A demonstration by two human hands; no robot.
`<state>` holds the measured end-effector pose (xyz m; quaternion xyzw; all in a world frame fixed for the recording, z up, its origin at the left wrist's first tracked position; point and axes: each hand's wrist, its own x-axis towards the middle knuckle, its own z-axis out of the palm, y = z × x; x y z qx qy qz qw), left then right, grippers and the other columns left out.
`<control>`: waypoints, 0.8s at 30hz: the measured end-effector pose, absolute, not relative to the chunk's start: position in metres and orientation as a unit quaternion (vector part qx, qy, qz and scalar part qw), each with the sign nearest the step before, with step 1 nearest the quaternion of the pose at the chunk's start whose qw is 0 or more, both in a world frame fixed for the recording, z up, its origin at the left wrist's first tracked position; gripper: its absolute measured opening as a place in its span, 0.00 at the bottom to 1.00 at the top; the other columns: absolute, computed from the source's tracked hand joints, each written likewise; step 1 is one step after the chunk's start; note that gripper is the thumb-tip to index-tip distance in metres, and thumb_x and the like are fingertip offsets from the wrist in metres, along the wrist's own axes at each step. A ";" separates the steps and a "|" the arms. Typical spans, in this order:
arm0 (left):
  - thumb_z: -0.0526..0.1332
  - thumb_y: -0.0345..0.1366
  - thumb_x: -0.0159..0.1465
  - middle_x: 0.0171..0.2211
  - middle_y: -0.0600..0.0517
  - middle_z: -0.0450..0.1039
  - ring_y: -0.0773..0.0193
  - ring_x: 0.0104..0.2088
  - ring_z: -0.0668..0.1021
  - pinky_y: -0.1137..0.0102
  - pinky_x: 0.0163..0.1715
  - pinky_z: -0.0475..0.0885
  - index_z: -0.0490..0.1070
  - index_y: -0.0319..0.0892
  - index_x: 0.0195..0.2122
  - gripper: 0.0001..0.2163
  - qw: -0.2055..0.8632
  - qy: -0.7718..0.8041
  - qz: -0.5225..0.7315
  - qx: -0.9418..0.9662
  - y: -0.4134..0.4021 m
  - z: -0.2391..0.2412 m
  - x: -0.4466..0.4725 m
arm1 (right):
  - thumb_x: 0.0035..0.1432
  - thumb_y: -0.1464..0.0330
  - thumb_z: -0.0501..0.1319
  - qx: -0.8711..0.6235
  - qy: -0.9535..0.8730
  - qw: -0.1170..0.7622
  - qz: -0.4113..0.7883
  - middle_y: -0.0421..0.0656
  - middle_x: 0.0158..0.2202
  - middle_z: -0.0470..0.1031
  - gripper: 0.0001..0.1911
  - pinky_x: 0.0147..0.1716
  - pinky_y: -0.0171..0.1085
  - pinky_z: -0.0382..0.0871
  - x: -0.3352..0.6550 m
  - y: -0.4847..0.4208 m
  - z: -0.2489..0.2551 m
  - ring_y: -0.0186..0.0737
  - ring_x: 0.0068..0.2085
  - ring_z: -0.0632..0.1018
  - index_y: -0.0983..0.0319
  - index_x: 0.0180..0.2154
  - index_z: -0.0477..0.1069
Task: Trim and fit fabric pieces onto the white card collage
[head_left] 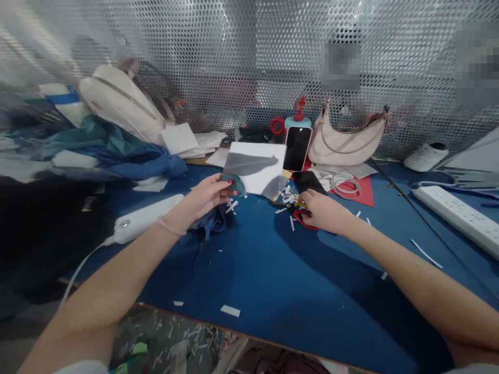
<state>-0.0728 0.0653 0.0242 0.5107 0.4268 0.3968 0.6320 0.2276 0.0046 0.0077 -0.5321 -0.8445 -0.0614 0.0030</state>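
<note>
My left hand [206, 197] pinches a small dark green piece of cloth [234, 183] between thumb and fingers, left of the middle. Crumpled dark blue cloth [212, 222] lies on the table just under that hand. In my right hand [322, 209] is a pair of scissors [288, 204] with red and yellow on the handles. Their dark blades point left, low over the table, and my fingers partly hide the handles. Behind both hands a white sheet [255, 169] catches a hand's shadow. Small white paper scraps [287, 195] lie around the scissors.
A phone [298, 149] leans against a blue-lidded cup [298, 121], with a pale handbag [346, 139] beside it. A white power bank-like device [144, 221] with a cable lies left. On the right are a power strip [460, 215] and a coiled cable [346, 186].
</note>
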 end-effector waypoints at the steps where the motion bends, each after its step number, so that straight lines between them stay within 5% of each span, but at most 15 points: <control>1: 0.63 0.25 0.61 0.29 0.52 0.77 0.67 0.29 0.81 0.78 0.26 0.74 0.70 0.39 0.33 0.04 0.630 0.426 0.416 0.498 0.066 0.023 -0.071 | 0.54 0.76 0.58 -0.527 -0.847 0.010 -0.071 0.52 0.41 0.75 0.12 0.34 0.38 0.68 0.229 0.005 0.008 0.46 0.37 0.78 0.66 0.42 0.71; 9: 0.63 0.22 0.63 0.43 0.45 0.81 0.56 0.46 0.84 0.72 0.38 0.80 0.74 0.38 0.43 0.09 0.634 0.404 0.473 0.459 0.059 0.016 -0.062 | 0.59 0.71 0.58 -0.482 -0.863 0.075 -0.130 0.54 0.43 0.76 0.10 0.33 0.40 0.69 0.250 0.015 0.015 0.51 0.41 0.79 0.64 0.44 0.70; 24: 0.68 0.27 0.59 0.52 0.48 0.79 0.55 0.54 0.80 0.60 0.57 0.76 0.73 0.45 0.53 0.21 0.687 0.364 0.426 0.462 0.019 -0.003 -0.035 | 0.60 0.59 0.57 -0.517 -0.827 0.157 -0.156 0.52 0.37 0.79 0.15 0.29 0.38 0.65 0.218 -0.002 0.010 0.49 0.37 0.80 0.63 0.42 0.69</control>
